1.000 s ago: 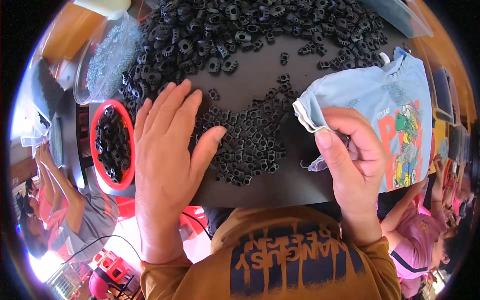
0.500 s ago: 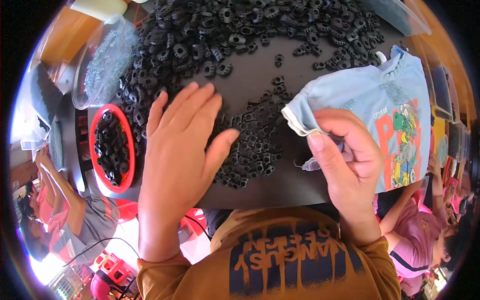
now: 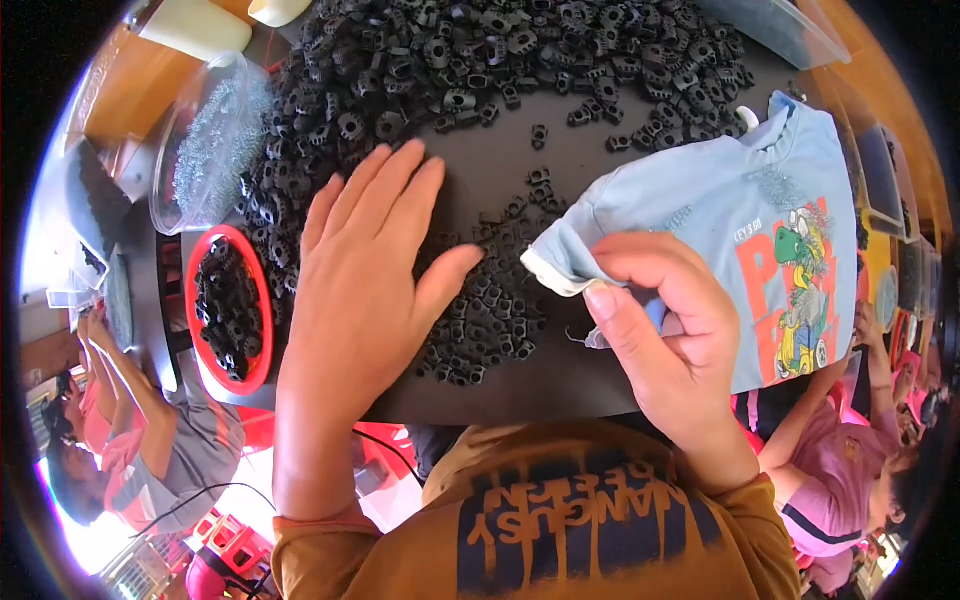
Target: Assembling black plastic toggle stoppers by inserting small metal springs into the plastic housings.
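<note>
My left hand (image 3: 365, 265) is spread flat, palm down, over the left part of a group of small black plastic parts (image 3: 480, 320). Its fingertips point at the larger heap of black parts (image 3: 460, 60) along the far side of the dark table. My right hand (image 3: 670, 330) pinches the white-edged sleeve end of a light blue printed T-shirt (image 3: 700, 180) between thumb and forefinger. The shirt lies across the table's right side, with small silvery pieces (image 3: 775, 183) on it. A bit of clear, crumpled material (image 3: 597, 340) shows beside my right thumb.
At the left stand a red-rimmed tray (image 3: 265, 330) of black parts and a clear tub (image 3: 165, 170) of small silvery pieces. Another clear container (image 3: 790, 35) is at the far right. People sit on both sides: one in a grey-and-pink top (image 3: 190, 450), one in pink (image 3: 840, 470).
My right hand has moved left, drawing the shirt's sleeve end toward the group of black parts. The left hand stays spread in nearly the same place. The view has shifted slightly.
</note>
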The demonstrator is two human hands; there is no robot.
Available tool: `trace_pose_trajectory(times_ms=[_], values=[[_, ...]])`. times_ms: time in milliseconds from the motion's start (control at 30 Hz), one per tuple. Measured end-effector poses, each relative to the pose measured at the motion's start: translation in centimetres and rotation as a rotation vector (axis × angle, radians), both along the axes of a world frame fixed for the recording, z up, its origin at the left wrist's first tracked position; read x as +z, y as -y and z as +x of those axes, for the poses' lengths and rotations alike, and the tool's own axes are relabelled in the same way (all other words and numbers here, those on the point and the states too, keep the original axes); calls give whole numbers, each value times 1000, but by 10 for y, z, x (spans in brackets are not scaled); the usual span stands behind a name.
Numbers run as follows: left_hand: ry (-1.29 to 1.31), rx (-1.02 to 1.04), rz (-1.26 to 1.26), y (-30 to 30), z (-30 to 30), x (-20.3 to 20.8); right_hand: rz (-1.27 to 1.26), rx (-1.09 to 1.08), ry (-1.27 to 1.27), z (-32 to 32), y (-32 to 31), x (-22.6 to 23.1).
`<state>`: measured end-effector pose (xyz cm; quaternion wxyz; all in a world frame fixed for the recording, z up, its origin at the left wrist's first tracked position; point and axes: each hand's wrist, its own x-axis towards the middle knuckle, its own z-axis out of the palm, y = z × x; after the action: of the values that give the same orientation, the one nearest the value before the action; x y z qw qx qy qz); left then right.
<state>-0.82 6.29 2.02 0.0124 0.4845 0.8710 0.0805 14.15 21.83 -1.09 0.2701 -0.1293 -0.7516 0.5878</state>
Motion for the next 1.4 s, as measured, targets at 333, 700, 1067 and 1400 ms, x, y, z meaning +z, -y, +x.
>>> trace_pose_trajectory(times_ms=[333,700,1067,1400], values=[[-17,200,88,42,13,6,59,15,45,-3,1,0],[18,215,181,54,8,0,-2,-23,53,-3,6,1],[-23,-81,87,-6,-19,-3,-41,-4,96,0,7,6],[-138,-59,86,-26,-29,-1,82,0,15,-2,3,4]])
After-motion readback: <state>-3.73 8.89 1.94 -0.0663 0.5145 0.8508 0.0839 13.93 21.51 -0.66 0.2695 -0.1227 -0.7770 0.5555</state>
